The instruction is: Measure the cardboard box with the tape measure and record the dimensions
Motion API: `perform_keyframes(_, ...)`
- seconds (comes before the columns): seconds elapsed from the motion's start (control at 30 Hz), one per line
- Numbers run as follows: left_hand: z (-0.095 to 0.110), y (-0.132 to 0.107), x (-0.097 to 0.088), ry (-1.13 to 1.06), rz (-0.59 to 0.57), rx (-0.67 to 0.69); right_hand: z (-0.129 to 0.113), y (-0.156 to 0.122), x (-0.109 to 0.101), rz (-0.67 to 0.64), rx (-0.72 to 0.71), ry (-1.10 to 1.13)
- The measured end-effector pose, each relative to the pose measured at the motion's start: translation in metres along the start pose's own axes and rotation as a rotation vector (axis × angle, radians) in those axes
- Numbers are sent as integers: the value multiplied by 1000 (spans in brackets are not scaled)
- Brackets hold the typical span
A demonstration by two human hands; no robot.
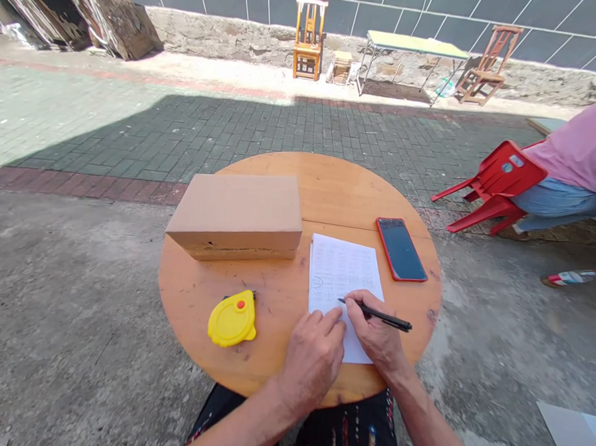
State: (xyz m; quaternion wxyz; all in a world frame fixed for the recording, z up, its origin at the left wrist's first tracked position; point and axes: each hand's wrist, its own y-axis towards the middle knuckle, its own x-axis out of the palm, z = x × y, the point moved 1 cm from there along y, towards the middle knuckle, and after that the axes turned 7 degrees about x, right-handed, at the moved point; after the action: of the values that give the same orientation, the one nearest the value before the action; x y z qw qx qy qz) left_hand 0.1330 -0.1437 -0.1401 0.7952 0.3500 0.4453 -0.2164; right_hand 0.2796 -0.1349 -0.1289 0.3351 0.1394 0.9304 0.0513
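My right hand (376,329) grips a black pen (385,317) with its tip on a white sheet of paper (347,263). Rows of small handwriting, too fine to read, cover the sheet's upper part. My left hand (317,345) rests on the sheet's lower left edge, index finger stretched toward the pen tip and the other fingers loosely bent. Left of the hands lies a yellow tape measure (233,319) with a red button. Behind it stands a closed brown cardboard box (237,206). To the right of the paper is a phone (402,249) in a red case.
All this sits on a round wooden table (276,297). At the right a person in a pink top (581,141) sits on a red plastic chair (508,172). A bottle (575,277) lies on the ground. Wooden chairs (310,39) and a folding table (413,44) stand along the far wall.
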Motion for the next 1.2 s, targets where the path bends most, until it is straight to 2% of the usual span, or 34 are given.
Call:
perform_keyframes(0.27,0,1,0,-10,-4,-1,-1,0,-2,-8,0,4)
perform_keyframes(0.53,-1,1,-1,-7,9,-3,0,-1,-4,69,31,25)
perform_keyframes(1.2,0,1,-2,-14,19,2,-2,-1,-3,63,24,6)
